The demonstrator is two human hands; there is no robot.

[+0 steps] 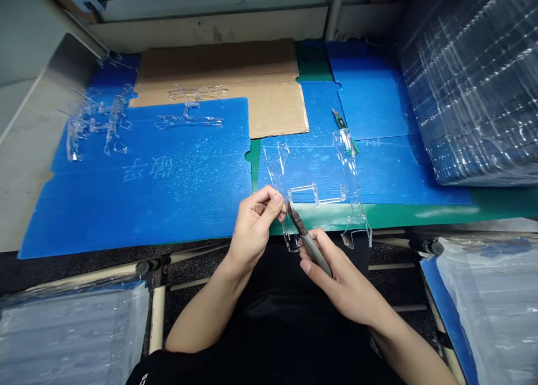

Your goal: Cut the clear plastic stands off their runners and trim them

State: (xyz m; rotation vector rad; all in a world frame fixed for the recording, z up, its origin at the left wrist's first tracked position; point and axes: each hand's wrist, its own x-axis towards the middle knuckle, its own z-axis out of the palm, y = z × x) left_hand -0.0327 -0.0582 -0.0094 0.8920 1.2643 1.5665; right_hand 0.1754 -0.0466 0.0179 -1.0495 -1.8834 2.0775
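My left hand [258,219] pinches one long side of a clear plastic molded part [316,195] near its middle. The part has two long wavy pieces joined by a thin zigzag runner, and it hangs over the table's front edge. In my right hand [332,267] is a pair of nippers [313,247] with grey handles and dark jaws. Those jaws sit at the runner's left end, close beside my left fingertips. Whether they are closed on the plastic I cannot tell. Behind the part's right side lies a green utility knife [345,131].
More clear molded parts lie at the back left [98,121] and on the blue sheet [197,172]. Brown cardboard [218,65] lies behind. A tall stack of clear trays [474,88] stands at right. Plastic-wrapped stacks flank me below the table, left [71,329] and right [496,306].
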